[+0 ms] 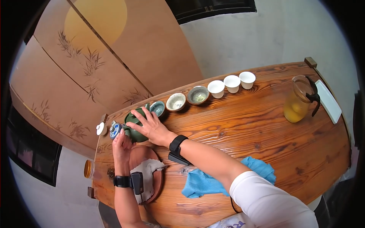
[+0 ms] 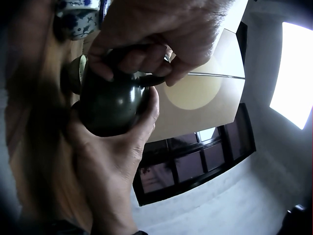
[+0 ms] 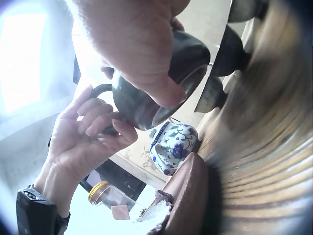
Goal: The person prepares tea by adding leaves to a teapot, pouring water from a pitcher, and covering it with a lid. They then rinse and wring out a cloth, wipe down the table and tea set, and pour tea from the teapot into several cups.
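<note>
A dark green teapot is held between both hands above the table's left part, tilted so that its base ring shows in the right wrist view. My left hand grips it at the handle, with the fingers curled. My right hand spans the body from the other side, thumb on the base rim and fingers spread round it. Close behind stands a blue-and-white pot. A teal bowl sits just past the right fingertips.
Two stoneware bowls, one speckled, one grey, and three white cups continue the back row. A glass pitcher of yellow liquid stands right, beside a white tray. Nearer lie a blue cloth and a round brown tray with a grey cloth.
</note>
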Available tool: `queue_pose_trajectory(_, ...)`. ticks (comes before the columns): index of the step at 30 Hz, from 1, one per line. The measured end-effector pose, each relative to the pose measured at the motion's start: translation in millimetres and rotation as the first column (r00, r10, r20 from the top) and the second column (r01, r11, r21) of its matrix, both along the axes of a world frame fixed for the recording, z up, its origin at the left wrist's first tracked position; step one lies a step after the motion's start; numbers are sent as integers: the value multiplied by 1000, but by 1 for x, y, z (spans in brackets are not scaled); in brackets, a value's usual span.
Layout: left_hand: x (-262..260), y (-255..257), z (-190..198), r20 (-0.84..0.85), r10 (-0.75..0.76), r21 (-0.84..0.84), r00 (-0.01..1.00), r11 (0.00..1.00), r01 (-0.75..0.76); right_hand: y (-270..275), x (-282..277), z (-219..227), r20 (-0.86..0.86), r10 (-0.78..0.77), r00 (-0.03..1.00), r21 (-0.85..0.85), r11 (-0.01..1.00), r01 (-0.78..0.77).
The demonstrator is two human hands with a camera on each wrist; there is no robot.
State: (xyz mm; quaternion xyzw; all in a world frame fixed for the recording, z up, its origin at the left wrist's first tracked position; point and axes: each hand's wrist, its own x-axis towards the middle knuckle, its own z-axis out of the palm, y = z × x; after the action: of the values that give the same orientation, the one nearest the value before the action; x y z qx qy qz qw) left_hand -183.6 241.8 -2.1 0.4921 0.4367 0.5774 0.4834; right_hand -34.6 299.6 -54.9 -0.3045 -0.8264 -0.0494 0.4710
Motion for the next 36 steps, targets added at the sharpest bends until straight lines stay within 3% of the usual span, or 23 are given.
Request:
queue_pose_trajectory(5, 8, -5, -4, 55, 78, 21, 995, 997, -80, -2, 5, 8, 28, -66, 997, 115, 991, 62)
queue_pose_trajectory(11, 28, -5, 4, 70, 85, 52, 994, 995, -89, -11, 26, 19, 15, -59, 998, 74, 996, 58)
queue_pose_trajectory(14, 34, -1, 5, 33, 7, 62, 999, 998, -9, -13, 38, 17, 28, -169, 985, 128, 978, 164)
queue_pose_trajectory(20, 51, 6, 5, -9, -106, 28, 994, 994, 106, -11, 59, 11, 30, -166, 986, 88, 983, 163)
queue_pose_trajectory(30, 71, 9, 4, -42, -104, -6, 994, 995, 104, -15, 75, 4, 53, -148, 988, -17, 989, 149)
queue_pose_trajectory(36, 70, 14, 0, -101, -122, 10, 987, 992, 123, -14, 87, 12, 80, -197, 977, 57, 980, 193)
